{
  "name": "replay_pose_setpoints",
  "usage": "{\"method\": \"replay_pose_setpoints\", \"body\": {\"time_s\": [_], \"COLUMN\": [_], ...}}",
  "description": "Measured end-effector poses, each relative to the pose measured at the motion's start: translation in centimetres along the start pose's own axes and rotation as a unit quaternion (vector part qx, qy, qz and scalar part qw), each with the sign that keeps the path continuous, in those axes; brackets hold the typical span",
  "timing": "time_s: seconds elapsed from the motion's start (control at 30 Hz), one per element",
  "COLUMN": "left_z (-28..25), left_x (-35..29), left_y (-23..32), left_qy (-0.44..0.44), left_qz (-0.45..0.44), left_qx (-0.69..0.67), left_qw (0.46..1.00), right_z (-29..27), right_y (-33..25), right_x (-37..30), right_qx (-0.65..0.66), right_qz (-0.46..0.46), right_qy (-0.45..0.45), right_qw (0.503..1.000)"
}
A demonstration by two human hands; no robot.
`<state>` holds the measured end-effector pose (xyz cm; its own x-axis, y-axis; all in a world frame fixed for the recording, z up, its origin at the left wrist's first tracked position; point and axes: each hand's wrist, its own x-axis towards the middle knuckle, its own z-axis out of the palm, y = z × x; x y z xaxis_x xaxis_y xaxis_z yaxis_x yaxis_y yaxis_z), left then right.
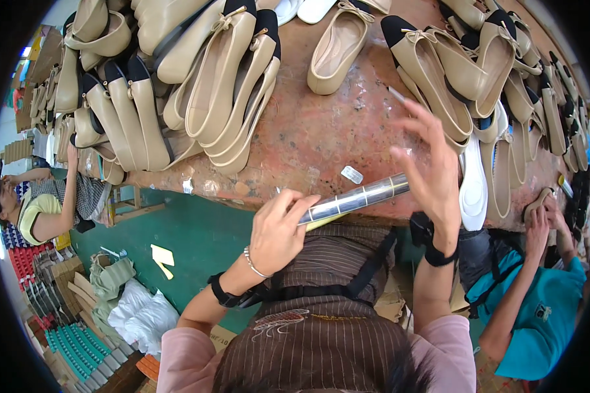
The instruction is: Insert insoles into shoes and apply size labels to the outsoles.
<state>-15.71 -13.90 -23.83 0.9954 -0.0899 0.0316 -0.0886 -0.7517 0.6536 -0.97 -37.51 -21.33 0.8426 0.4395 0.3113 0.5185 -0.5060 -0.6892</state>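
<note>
My left hand (275, 229) is closed on one end of a dark, glossy strip of labels (359, 198) crossed by pale lines. A yellowish edge shows beneath the strip, which is held in front of my apron at the table's near edge. Beside the strip's far end, my right hand (438, 167) is raised with its fingers stretched apart and slightly blurred. A small pale sliver (396, 94) shows at its index fingertip; I cannot tell what it is. Beyond the hands stands a beige ballet flat (337, 49) with a black toe and a bow.
Beige flats (223, 85) are piled at the left, and more flats (432, 72) at the right. A small clear label (352, 174) lies on the worn reddish table (295, 131). White insoles (472, 190) hang over the edge. Co-workers sit at the left and right.
</note>
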Motion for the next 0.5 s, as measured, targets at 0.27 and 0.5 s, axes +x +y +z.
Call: {"method": "replay_pose_setpoints", "body": {"time_s": [0.27,0.5], "left_z": [-1.0,-1.1], "left_x": [0.1,-0.3], "left_y": [-0.7,-0.5], "left_qy": [0.189,0.007], "left_qz": [0.177,0.065], "left_qx": [0.147,0.112], "left_qw": [0.955,0.992], "right_z": [0.4,1.7], "right_y": [-2.8,-3.9], "right_x": [-5.6,-5.4], "right_qx": [0.091,0.29], "right_qz": [0.288,0.22], "right_qy": [0.054,0.116], "right_qw": [0.952,0.924]}}
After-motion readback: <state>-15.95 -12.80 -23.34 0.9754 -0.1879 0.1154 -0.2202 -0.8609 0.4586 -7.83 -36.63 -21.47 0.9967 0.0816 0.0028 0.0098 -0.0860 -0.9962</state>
